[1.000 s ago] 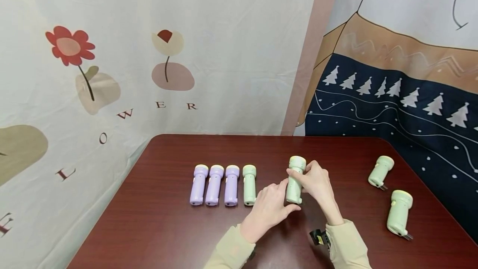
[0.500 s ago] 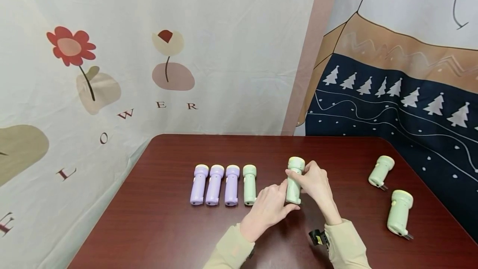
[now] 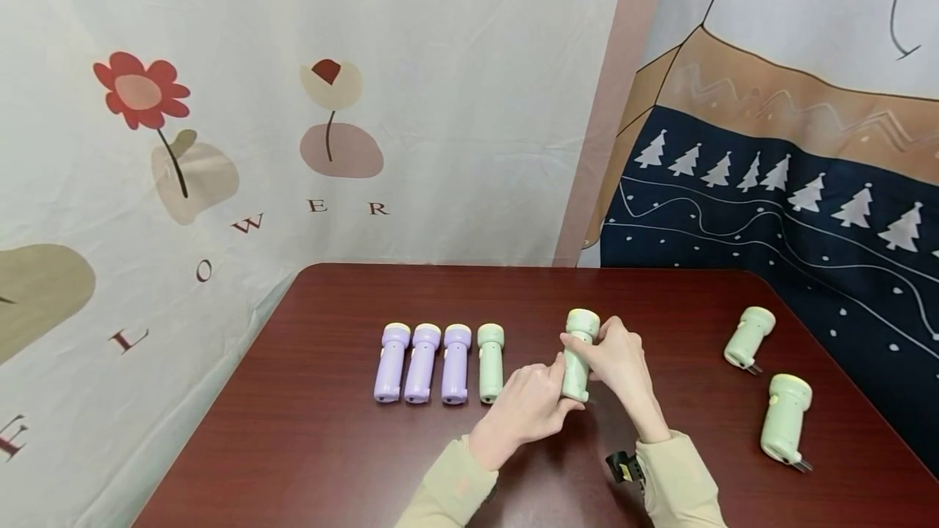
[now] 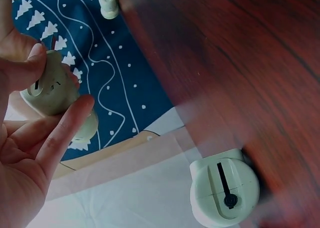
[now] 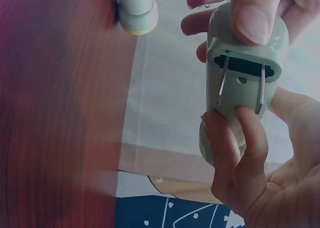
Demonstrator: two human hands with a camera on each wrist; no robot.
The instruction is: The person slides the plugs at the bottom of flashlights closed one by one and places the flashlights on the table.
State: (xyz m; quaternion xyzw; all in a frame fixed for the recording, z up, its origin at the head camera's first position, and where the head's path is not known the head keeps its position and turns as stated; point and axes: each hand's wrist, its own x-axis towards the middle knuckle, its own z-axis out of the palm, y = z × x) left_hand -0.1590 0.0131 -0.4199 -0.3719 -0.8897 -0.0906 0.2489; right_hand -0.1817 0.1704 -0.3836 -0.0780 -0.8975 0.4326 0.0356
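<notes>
My two hands hold one pale green flashlight (image 3: 575,377), its yellow-rimmed head pointing away. The left hand (image 3: 524,406) grips the tail end between thumb and fingers. The right hand (image 3: 622,358) pinches the body nearer the head, thumb across the front. In the right wrist view, two metal plug prongs (image 5: 261,90) stick out of a slot in the flashlight, with the right fingertips (image 5: 250,125) at its body close by them. The left thumb (image 5: 252,22) presses on the end above the slot. A row of flashlights lies to the left, the nearest a green one (image 3: 490,363).
Three purple flashlights, a left one (image 3: 392,365), a middle one (image 3: 422,365) and a right one (image 3: 456,365), complete the row. At the table's right lie two green flashlights, one farther back (image 3: 748,336) and one nearer (image 3: 786,418), prongs out. The dark red table (image 3: 330,446) meets hanging cloths behind.
Both hands stay on the green flashlight and shift very slightly left and nearer with it. The other flashlights have not moved.
</notes>
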